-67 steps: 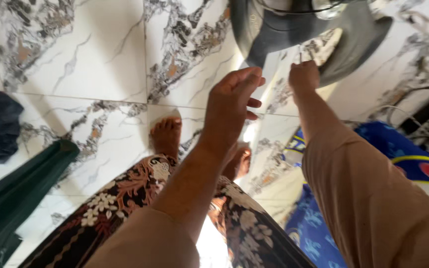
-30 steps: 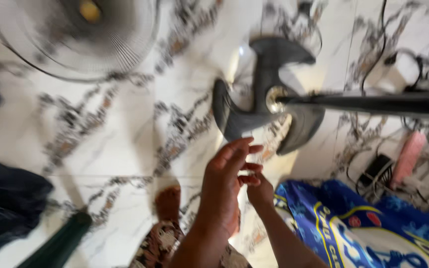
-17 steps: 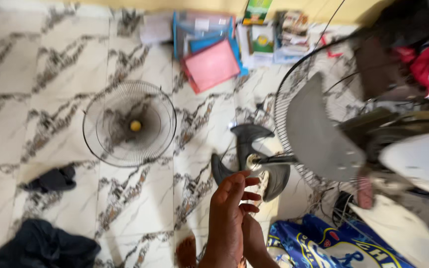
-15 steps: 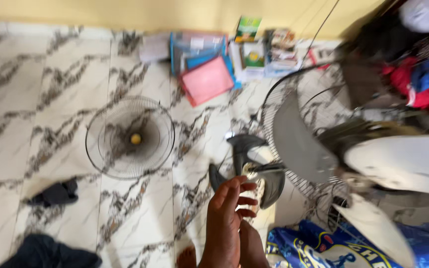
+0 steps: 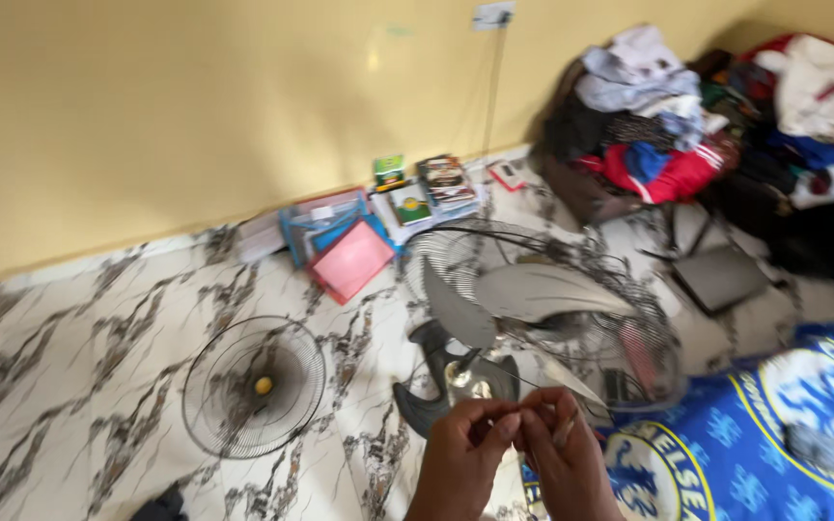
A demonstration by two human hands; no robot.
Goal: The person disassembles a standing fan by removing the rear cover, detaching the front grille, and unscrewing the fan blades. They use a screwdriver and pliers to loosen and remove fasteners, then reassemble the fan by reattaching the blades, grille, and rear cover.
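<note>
- Pink flat folder lies on the marble floor by the yellow wall, with a stack of small books beside it, one green-covered.
- I see a wall socket high up, cord hanging below.
- Left hand and right hand meet fingertip to fingertip, pinched on something small; I cannot tell what.
- Directly beyond them lies the fan, grey blades exposed in its rear cage.
- The detached front grille rests flat, well left.
- A clothes pile fills the far corner.
</note>
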